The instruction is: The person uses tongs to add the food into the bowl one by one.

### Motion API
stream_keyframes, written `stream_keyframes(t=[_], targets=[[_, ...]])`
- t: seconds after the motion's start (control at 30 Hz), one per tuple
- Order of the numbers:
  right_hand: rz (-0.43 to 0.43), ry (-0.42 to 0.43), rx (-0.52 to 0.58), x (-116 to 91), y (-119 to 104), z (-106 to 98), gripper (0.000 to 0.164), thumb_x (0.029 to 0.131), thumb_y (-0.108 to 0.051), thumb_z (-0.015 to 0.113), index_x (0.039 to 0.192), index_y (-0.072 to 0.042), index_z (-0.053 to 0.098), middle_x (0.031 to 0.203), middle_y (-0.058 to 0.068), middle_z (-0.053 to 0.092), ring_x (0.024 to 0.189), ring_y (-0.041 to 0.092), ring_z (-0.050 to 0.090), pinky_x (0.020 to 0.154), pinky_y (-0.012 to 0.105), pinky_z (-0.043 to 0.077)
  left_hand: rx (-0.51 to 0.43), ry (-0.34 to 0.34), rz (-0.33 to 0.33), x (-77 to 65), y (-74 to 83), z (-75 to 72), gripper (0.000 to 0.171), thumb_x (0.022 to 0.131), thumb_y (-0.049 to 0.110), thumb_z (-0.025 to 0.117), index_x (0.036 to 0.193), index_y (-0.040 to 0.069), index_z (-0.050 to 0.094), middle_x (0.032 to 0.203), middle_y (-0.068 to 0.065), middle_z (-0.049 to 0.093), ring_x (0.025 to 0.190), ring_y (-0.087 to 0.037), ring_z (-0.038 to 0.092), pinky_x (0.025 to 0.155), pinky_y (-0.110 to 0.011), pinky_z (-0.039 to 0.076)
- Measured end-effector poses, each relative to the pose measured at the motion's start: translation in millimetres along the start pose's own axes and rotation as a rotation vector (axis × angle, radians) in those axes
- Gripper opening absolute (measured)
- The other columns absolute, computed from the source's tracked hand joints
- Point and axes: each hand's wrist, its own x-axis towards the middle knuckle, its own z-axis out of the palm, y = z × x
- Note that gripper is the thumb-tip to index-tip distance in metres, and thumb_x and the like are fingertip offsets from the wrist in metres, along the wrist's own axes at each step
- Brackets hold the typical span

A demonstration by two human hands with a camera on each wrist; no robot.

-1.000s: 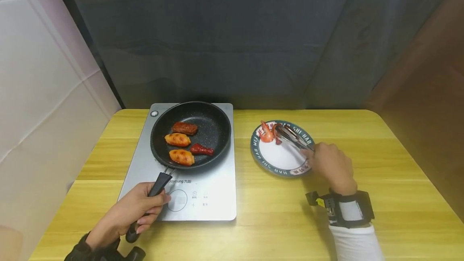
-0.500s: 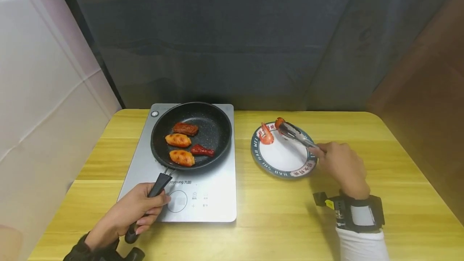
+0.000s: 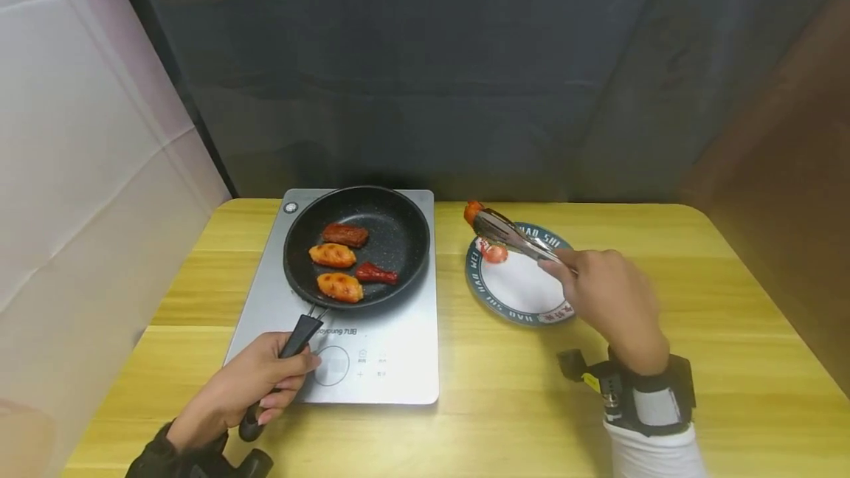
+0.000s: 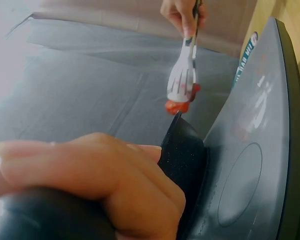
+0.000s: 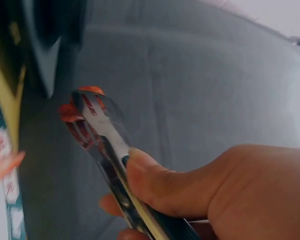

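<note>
While my right hand squeezed tongs pointing ten o'clock, morsel risked slipping if I slackened. Left hand gripped pan handle.

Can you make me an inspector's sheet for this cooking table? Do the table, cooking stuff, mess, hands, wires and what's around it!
Surface: yellow wood-grain table.
Cooking things: black frying pan on a silver induction cooker; inside, two chicken wings, a red drumstick and a brown meat piece. A shrimp lies on the round plate.
Clutter: nothing seen.
Hands: left hand grips the pan handle; right hand holds metal tongs pinching reddish food, too covered to name.
Cables: nothing seen.
Surroundings: dark grey backdrop behind, pale sheet left, brown covering right.
</note>
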Motion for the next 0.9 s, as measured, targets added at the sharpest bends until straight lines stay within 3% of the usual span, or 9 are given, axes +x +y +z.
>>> stream_keyframes(t=[0.23,0.4,0.57,0.9], targets=[[-0.104,-0.029,-0.013,9,-40,-4,0.032,0.092,-0.038,0.063,0.108,-0.012,0.072,0.066,0.007,0.059,0.056,0.025,0.053,0.04,0.037,0.039,-0.014,0.008,0.001,-0.5,-1.7,2.1,0.022,0.098,0.009,0.052,0.079,0.005,0.041,0.058,0.005,0.034,0.038,-0.003,0.033,0.033,-0.02,0.032],[-0.187,0.022,-0.036,15,-60,-4,0.031,0.092,-0.037,0.065,0.111,-0.013,0.072,0.055,0.001,0.046,0.049,0.02,0.043,0.037,0.031,0.033,0.008,0.024,0.0,-0.8,0.4,1.8,0.025,0.098,0.01,0.053,0.077,0.005,0.041,0.058,0.005,0.034,0.038,-0.004,0.032,0.033,-0.021,0.032],[-0.265,0.039,-0.073,24,-74,-2,0.022,0.091,-0.034,0.067,0.096,-0.014,0.071,0.052,-0.003,0.037,0.046,0.016,0.038,0.036,0.029,0.03,0.01,0.031,-0.01,-0.9,1.2,1.2,0.025,0.097,0.011,0.054,0.076,0.005,0.041,0.057,0.005,0.034,0.038,-0.004,0.032,0.033,-0.02,0.031],[-0.253,-0.107,-0.066,37,-96,3,0.018,0.091,-0.034,0.066,0.087,-0.017,0.067,0.061,-0.001,0.046,0.052,0.017,0.044,0.038,0.03,0.035,-0.014,0.024,-0.021,-0.2,1.2,2.4,0.024,0.097,0.011,0.054,0.079,0.005,0.041,0.057,0.005,0.033,0.038,-0.004,0.031,0.032,-0.023,0.027]])
